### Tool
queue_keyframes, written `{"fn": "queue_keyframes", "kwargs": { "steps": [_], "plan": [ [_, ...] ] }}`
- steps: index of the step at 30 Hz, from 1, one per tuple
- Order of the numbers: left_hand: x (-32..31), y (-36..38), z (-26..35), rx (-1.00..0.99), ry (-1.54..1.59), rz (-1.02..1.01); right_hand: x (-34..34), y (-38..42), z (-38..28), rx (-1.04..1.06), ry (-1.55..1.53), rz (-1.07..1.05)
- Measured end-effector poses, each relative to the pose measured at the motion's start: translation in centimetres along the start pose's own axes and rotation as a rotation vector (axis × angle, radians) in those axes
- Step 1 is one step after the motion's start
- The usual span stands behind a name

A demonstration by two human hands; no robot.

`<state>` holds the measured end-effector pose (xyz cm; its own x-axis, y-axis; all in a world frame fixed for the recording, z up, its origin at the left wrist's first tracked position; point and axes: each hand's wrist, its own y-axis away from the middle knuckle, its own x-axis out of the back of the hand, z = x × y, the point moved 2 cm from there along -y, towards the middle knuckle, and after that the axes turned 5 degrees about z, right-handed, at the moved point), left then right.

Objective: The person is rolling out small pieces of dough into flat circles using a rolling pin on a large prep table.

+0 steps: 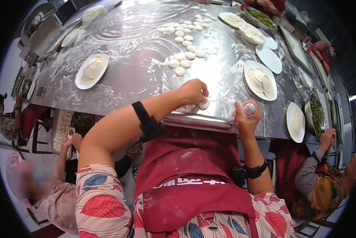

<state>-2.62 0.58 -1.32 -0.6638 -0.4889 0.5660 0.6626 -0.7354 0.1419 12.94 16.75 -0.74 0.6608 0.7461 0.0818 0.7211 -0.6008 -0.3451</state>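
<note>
My left hand (194, 93) reaches across to the middle of the table's near edge. Its fingers are pinched on a small white dough ball (204, 104), partly hidden by them. To the right, my right hand (247, 121) is closed in a fist around a rolling pin (249, 109), whose floury rounded end shows above the fingers; the rest is hard to make out. A shiny metal bar (198, 119) lies along the near edge between my hands. Beyond them, several flattened dough balls (179, 71) trail away over the floured steel table (134, 79).
Plates of round dough wrappers stand left (81, 84) and right (249, 67). An empty white plate (268, 59) and a plate with wrappers (295, 123) are farther right. A steel bowl of chopped greens (314, 115) sits near a co-worker's hands (327, 138). Another person (53, 194) works at left.
</note>
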Motion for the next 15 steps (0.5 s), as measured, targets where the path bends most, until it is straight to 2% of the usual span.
{"fn": "queue_keyframes", "kwargs": {
  "steps": [2,4,6,7,8,9,13,14,15],
  "plan": [
    [-0.4,-0.1,-0.3,-0.017,-0.135,0.074,0.0,-0.1,0.1,-0.022,0.003,0.012],
    [-0.4,0.3,-0.4,-0.019,-0.129,0.049,-0.4,-0.3,-0.1,-0.073,0.023,0.048],
    [-0.6,0.9,-0.1,-0.02,-0.092,0.046,-1.2,-2.8,1.9,0.011,0.091,0.086],
    [-0.6,0.9,0.5,-0.007,-0.119,0.054,-1.9,-3.9,2.0,0.009,0.031,0.071],
    [-0.6,0.7,1.4,0.005,-0.144,0.059,-2.3,-5.1,3.2,0.094,0.098,0.053],
    [-0.9,0.5,1.9,0.018,-0.165,0.064,-2.5,-5.5,2.9,0.055,0.07,0.028],
    [-0.8,0.3,1.2,-0.126,-0.228,0.058,-1.5,-3.2,0.9,0.025,0.086,0.05],
    [-0.9,0.5,0.7,-0.056,-0.216,0.089,-0.6,-1.8,0.6,0.094,0.152,0.07],
    [-0.8,1.1,0.3,0.024,-0.125,0.098,-0.1,-0.1,0.4,0.068,0.081,0.076]
  ]
}}
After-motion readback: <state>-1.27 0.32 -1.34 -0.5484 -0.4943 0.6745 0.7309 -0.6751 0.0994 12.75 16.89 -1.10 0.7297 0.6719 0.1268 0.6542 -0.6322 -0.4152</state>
